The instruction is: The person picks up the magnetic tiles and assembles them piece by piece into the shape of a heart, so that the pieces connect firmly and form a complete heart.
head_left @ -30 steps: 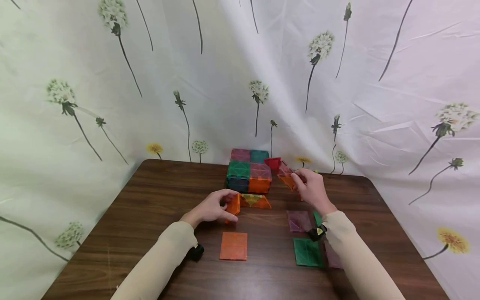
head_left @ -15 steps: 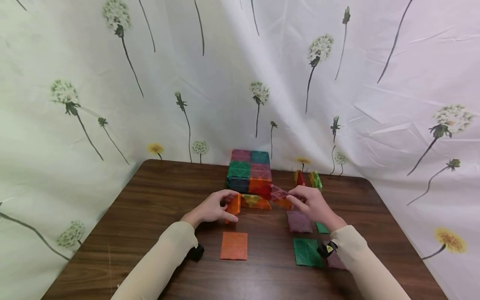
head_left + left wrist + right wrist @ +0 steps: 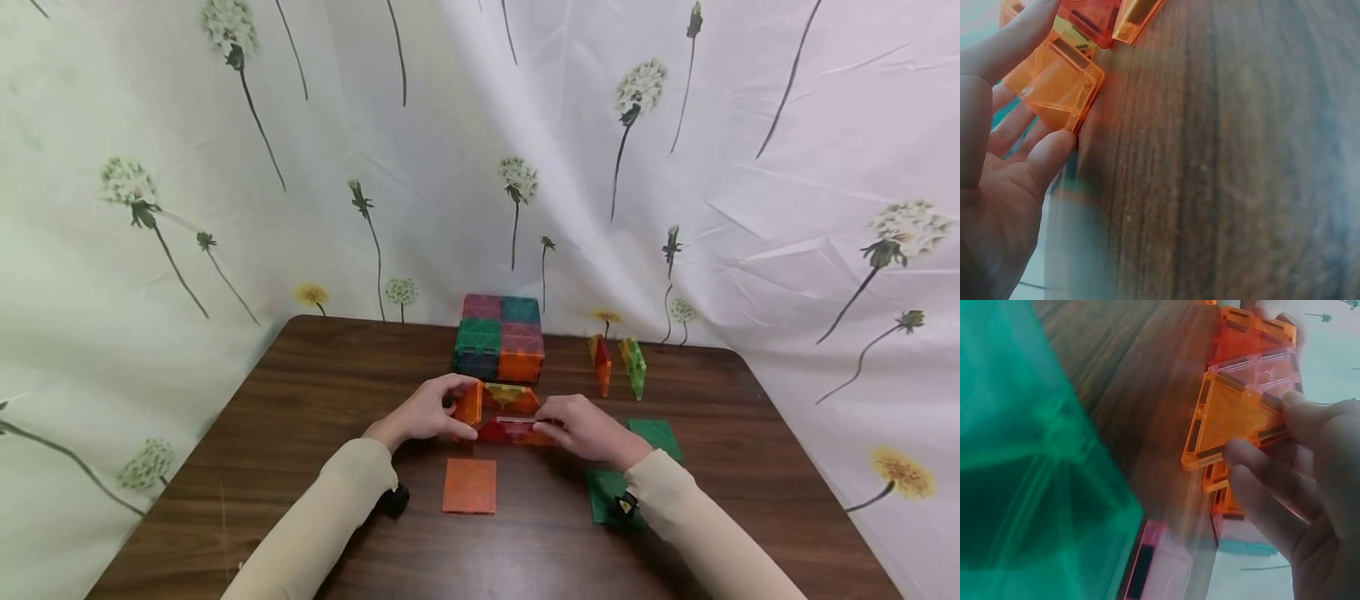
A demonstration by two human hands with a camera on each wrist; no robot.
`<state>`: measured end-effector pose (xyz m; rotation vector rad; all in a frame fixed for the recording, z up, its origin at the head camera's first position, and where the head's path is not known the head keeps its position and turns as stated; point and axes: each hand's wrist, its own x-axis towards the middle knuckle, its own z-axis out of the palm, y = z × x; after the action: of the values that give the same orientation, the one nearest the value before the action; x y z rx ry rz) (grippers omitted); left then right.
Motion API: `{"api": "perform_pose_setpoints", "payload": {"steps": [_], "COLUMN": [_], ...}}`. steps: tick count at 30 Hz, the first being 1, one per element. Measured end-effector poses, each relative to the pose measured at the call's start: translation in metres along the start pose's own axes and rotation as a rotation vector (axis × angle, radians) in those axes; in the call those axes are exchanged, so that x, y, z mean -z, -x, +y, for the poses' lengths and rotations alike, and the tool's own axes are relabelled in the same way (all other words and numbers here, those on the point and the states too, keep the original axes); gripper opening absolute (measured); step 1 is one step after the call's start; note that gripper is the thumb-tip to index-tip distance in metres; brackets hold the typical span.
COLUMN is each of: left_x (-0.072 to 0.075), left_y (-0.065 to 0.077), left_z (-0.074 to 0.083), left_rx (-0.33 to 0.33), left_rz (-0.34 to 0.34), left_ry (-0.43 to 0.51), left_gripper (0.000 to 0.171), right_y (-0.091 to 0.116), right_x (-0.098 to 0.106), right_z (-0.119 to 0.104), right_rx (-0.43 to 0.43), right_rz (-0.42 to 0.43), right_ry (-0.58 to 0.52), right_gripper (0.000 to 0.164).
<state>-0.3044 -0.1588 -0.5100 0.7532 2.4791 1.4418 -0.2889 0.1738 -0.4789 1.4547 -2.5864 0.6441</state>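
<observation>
My left hand (image 3: 431, 408) holds a translucent orange magnetic tile (image 3: 470, 404) upright, thumb at its near edge and fingers behind it. A row of yellow and orange triangle tiles (image 3: 504, 395) stands on edge to the right of that tile. Nearer me, my right hand (image 3: 588, 432) pinches the right end of a joined strip of triangle tiles: a red one (image 3: 491, 432), a pink one (image 3: 1266, 369) and an orange one (image 3: 1235, 415). The strip's red end is right by the orange tile's near edge, and the strip stands roughly parallel to the back row.
A block of colored tiles (image 3: 498, 337) stands behind the hands. Two upright strips, one orange-red (image 3: 602, 365) and one green-yellow (image 3: 633, 368), are at back right. A flat orange square (image 3: 469, 486) lies in front; green squares (image 3: 654, 435) lie to the right, partly under the right forearm.
My right hand has carried the triangle strip leftward and toward me, from beside the block to in front of the yellow-orange row. The left hand has stayed in place on the orange tile.
</observation>
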Motion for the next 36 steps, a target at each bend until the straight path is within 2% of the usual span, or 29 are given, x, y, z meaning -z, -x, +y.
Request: {"api": "perform_pose_setpoints", "payload": {"steps": [5,11,18,23,28,31,33,36], "left_x": [0.000,-0.001,-0.002,-0.001,0.000,0.000,0.000,0.001], "left_y": [-0.002,-0.002,-0.004,-0.005,-0.003,-0.003,-0.003,-0.003], "left_z": [0.001,0.001,0.002,0.002,0.000,0.000,-0.001,-0.002], "left_rx": [0.007,0.011,-0.054,-0.054,-0.050,-0.041,-0.032,-0.023], "left_rz": [-0.006,-0.009,-0.017,-0.009,-0.017,-0.016,-0.014,-0.012], "left_ry": [-0.001,-0.003,-0.086,-0.087,-0.065,-0.065,-0.066,-0.064], "left_gripper": [0.082,0.082,0.087,0.086,0.087,0.087,0.087,0.087], "right_y": [-0.007,-0.012,-0.010,-0.010,0.000,0.011,0.020,0.034], "right_x": [-0.004,-0.010,-0.009,-0.006,0.004,0.016,0.025,0.036], "right_z": [-0.002,-0.006,-0.015,-0.018,-0.006,0.008,0.017,0.027], "right_rx": [-0.004,-0.048,-0.109,-0.123,-0.108,-0.155,-0.217,-0.301], "right_rz": [0.003,0.001,-0.020,-0.050,0.034,0.095,0.086,-0.005], "right_ry": [0.023,0.038,0.020,-0.014,-0.057,-0.034,0.001,0.046], "right_gripper": [0.010,0.010,0.010,0.013,0.022,0.022,0.018,0.020]}}
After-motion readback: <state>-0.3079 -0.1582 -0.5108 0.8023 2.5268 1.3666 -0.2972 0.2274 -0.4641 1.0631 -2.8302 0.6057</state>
